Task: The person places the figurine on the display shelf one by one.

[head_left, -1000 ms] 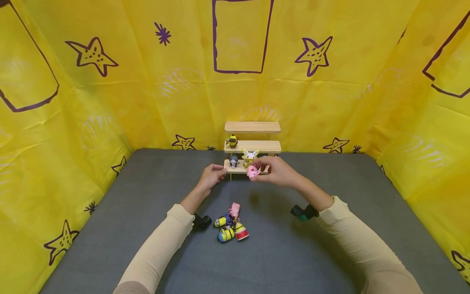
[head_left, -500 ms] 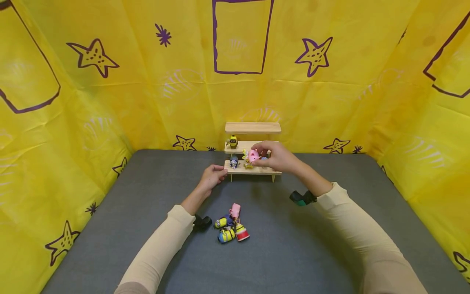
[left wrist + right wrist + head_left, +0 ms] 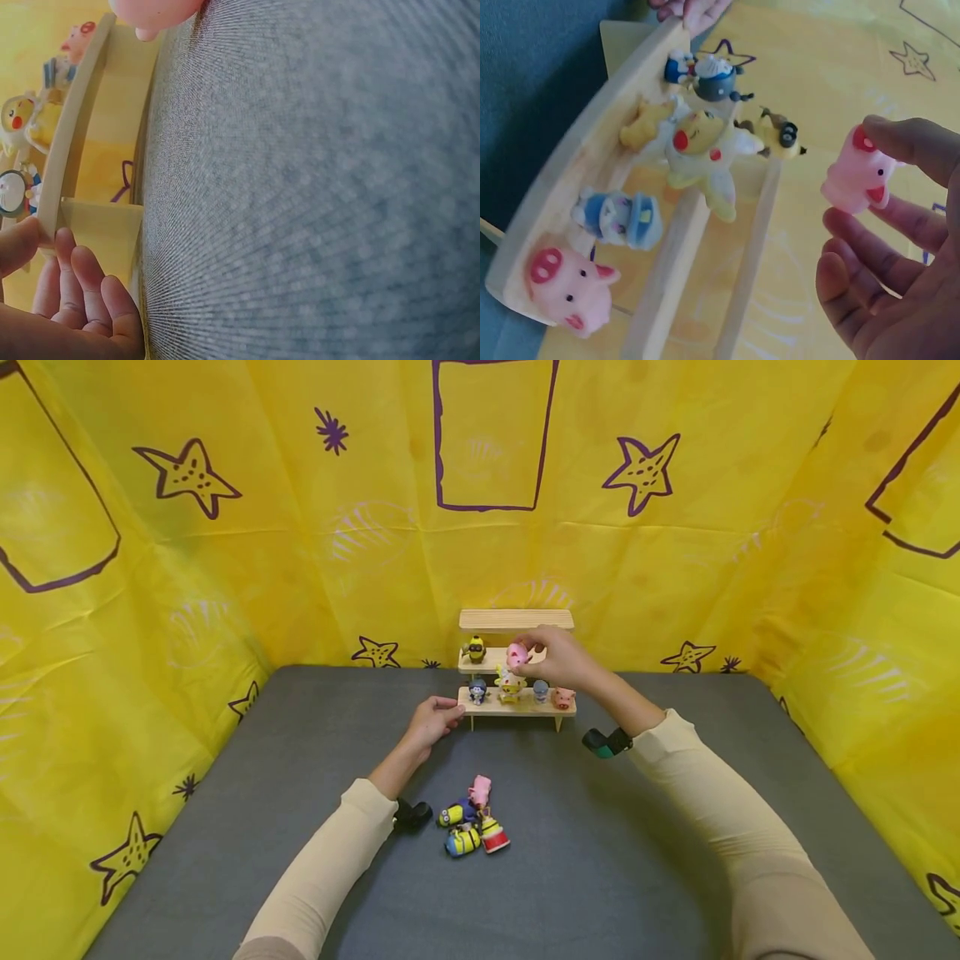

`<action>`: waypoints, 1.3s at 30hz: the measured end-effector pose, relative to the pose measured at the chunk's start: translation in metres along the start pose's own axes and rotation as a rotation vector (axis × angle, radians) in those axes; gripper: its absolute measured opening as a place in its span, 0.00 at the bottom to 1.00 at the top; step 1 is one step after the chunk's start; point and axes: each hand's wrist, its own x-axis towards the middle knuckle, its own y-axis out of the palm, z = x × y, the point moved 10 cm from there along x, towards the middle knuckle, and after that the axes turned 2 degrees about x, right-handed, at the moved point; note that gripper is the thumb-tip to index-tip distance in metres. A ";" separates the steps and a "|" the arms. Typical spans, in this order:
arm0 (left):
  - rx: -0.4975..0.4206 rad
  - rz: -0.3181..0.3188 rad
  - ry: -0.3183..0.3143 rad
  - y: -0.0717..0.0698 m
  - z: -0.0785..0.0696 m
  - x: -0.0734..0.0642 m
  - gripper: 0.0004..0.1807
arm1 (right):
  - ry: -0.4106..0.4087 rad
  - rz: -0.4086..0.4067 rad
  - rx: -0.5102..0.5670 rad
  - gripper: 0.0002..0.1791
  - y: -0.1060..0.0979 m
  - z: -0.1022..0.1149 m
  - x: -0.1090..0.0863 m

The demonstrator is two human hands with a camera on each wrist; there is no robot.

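My right hand (image 3: 566, 660) pinches a small pink toy pig (image 3: 517, 655) between thumb and fingers, in front of the middle tier of a three-tier wooden display stand (image 3: 517, 620). Whether the pig touches the tier, I cannot tell. At the stand's left end, my left hand (image 3: 435, 722) grips the bottom tier's edge, thumb (image 3: 19, 244) above and index finger below. That tier bears a dark-hatted figure (image 3: 712, 77), a yellow red-cheeked figure (image 3: 705, 146) in white, a blue-capped figure (image 3: 619, 217) and another toy pig (image 3: 570, 289). A yellow-and-black goggled figure (image 3: 476, 649) stands on the middle tier's left.
Near the middle of the grey tabletop (image 3: 300, 735) lies a cluster: a pink pig (image 3: 480, 791), a yellow figure in dark blue (image 3: 453, 813), a yellow-and-blue figure (image 3: 462, 840) and a red-and-yellow one (image 3: 492, 832). A yellow printed curtain (image 3: 285, 585) hangs behind the stand.
My right hand has raised the toy pig from before the bottom tier to the middle tier's height, uncovering figures on the bottom tier's right. My left hand has stayed on the stand.
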 end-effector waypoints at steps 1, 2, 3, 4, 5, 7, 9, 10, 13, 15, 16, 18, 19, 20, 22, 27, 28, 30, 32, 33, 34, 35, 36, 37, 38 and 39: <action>0.002 0.001 0.002 0.000 0.000 0.000 0.17 | 0.007 0.004 -0.009 0.23 -0.001 -0.001 0.002; 0.004 0.001 0.004 0.000 -0.001 0.000 0.17 | 0.021 0.011 -0.023 0.25 -0.001 -0.002 0.005; 0.005 0.002 0.005 0.000 -0.001 0.001 0.17 | 0.032 0.016 -0.031 0.25 -0.002 -0.003 0.007; 0.006 0.002 0.008 0.000 -0.001 0.001 0.17 | 0.046 0.022 -0.034 0.26 -0.003 -0.004 0.009; 0.006 0.003 0.010 0.000 -0.002 0.001 0.17 | 0.059 0.027 -0.042 0.26 -0.003 -0.005 0.012; 0.006 0.004 0.015 0.000 -0.003 0.001 0.18 | 0.089 0.037 -0.056 0.26 -0.004 -0.008 0.016; 0.003 0.004 0.016 0.000 -0.004 0.001 0.18 | 0.115 0.049 -0.069 0.26 -0.003 -0.012 0.021; 0.003 0.005 0.015 0.000 -0.005 0.001 0.18 | 0.126 0.055 -0.073 0.26 -0.002 -0.013 0.023; 0.009 0.006 0.010 -0.001 -0.006 0.001 0.18 | 0.151 0.075 -0.085 0.27 0.003 -0.019 0.028; 0.013 0.010 0.003 -0.001 -0.005 0.001 0.18 | 0.160 0.087 -0.089 0.27 0.006 -0.023 0.031; 0.015 0.011 -0.001 -0.001 -0.005 0.001 0.18 | 0.164 0.092 -0.091 0.27 0.007 -0.025 0.033; 0.018 0.013 -0.006 -0.001 -0.004 0.001 0.18 | 0.176 0.099 -0.100 0.27 0.009 -0.028 0.035; 0.018 0.015 -0.007 -0.001 -0.004 0.001 0.18 | 0.182 0.100 -0.105 0.27 0.010 -0.030 0.037; 0.017 0.015 -0.006 -0.002 -0.004 0.002 0.18 | 0.186 0.101 -0.111 0.27 0.011 -0.031 0.038; 0.013 0.015 -0.003 -0.002 -0.004 0.002 0.18 | 0.200 0.101 -0.119 0.27 0.012 -0.035 0.041; 0.014 0.010 0.002 -0.002 -0.004 0.001 0.18 | 0.236 0.115 -0.131 0.26 0.020 -0.045 0.045; 0.015 0.009 0.002 -0.002 -0.004 0.000 0.18 | 0.241 0.121 -0.138 0.26 0.022 -0.047 0.046; 0.017 0.008 0.001 -0.001 -0.003 0.000 0.18 | 0.248 0.130 -0.149 0.26 0.025 -0.050 0.046; 0.015 0.008 0.002 -0.001 -0.002 0.000 0.18 | 0.247 0.135 -0.167 0.26 0.027 -0.052 0.047; 0.013 0.008 0.002 -0.001 -0.002 0.000 0.18 | 0.244 0.135 -0.179 0.25 0.028 -0.052 0.047; 0.013 0.006 0.003 -0.001 -0.002 0.000 0.18 | 0.239 0.137 -0.194 0.24 0.029 -0.053 0.047; 0.011 0.006 0.004 -0.001 -0.001 0.000 0.18 | 0.240 0.139 -0.200 0.24 0.030 -0.053 0.048; 0.011 0.006 0.004 -0.001 -0.001 0.000 0.18 | 0.241 0.142 -0.206 0.24 0.030 -0.053 0.048; 0.010 0.007 0.004 0.000 -0.001 0.000 0.18 | 0.242 0.146 -0.214 0.24 0.031 -0.053 0.048; 0.010 0.008 0.003 0.000 -0.001 0.000 0.18 | 0.245 0.150 -0.219 0.24 0.032 -0.054 0.047; 0.009 0.008 0.002 0.000 -0.001 0.000 0.18 | 0.247 0.154 -0.221 0.25 0.033 -0.054 0.047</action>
